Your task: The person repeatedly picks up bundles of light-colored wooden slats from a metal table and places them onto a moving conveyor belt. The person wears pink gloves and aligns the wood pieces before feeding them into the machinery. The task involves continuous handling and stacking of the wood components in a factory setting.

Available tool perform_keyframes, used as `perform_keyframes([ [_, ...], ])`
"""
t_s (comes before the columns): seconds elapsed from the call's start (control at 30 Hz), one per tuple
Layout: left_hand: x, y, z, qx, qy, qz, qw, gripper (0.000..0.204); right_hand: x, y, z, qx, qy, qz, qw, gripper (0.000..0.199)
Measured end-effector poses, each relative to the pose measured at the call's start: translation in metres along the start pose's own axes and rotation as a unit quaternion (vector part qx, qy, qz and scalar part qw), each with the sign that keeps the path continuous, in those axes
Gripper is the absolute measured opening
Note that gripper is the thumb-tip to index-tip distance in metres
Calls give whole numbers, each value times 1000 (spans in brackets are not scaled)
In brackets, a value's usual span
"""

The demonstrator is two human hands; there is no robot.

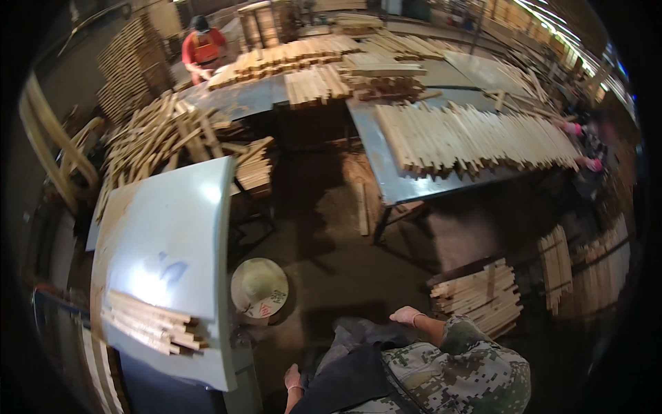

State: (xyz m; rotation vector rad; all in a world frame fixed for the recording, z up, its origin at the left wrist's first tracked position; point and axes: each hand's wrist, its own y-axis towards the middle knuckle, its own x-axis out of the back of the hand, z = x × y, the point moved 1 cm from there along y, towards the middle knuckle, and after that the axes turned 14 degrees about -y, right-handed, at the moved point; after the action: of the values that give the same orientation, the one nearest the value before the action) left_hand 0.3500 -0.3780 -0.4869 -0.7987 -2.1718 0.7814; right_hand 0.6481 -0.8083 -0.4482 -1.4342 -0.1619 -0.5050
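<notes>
My left hand (293,377) hangs low beside my dark apron (355,379), near the pale-topped table on the left. Its fingers are too small and dim to make out. Out in front of my camouflage sleeve is my right hand (407,315), with a pale pink covering at the wrist. No object shows in either hand, and how far the fingers are bent is unclear. Closest to the right hand is a stack of wooden strips (479,297) low on the right. A bundle of short wooden strips (153,323) lies on the left table (165,228).
A round pale hat-like disc (259,287) sits beside the left table. Ahead right, a metal table (393,181) bears a row of wooden slats (469,138); a co-worker's pink-gloved hand (592,164) touches its end. Loose sticks (158,134) pile up left. Another person (204,50) works far back.
</notes>
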Motion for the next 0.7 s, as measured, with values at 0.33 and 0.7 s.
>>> perform_keyframes([
  [0.33,-83,40,-172,18,142,-10,990,54,27,4,-46,3,286,-43,957,40],
  [0.7,-126,118,-264,110,90,56,988,69,39,124,-56,76,36,-117,990,32],
])
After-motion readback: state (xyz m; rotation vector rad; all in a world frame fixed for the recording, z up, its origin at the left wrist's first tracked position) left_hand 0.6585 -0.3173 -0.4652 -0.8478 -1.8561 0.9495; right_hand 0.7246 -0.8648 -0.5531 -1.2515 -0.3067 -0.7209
